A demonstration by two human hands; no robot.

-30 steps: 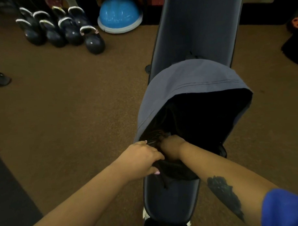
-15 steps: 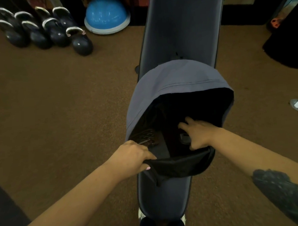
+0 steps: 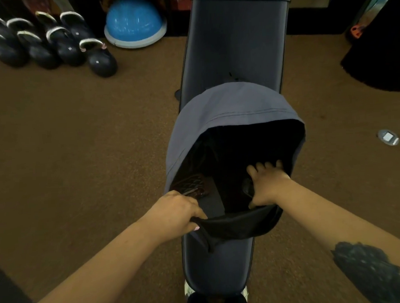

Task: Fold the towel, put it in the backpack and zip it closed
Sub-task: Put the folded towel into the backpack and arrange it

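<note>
The backpack [image 3: 234, 109] lay open on the padded tabletop [image 3: 233, 36], its grey flap thrown back over a dark interior — I couldn't make out the towel in there. My left hand [image 3: 176, 211] pinched the near black rim shut in its fingers, while my right hand [image 3: 267, 185] reached inside, fingers spread — holding nothing I could see.

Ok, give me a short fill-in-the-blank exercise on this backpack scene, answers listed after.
1. The backpack lies on a padded ____.
2. The left hand grips the backpack's black ____.
3. The right hand reaches ____ the backpack.
4. The dome on the floor is coloured ____.

Answers: bench; rim; into; blue
</note>
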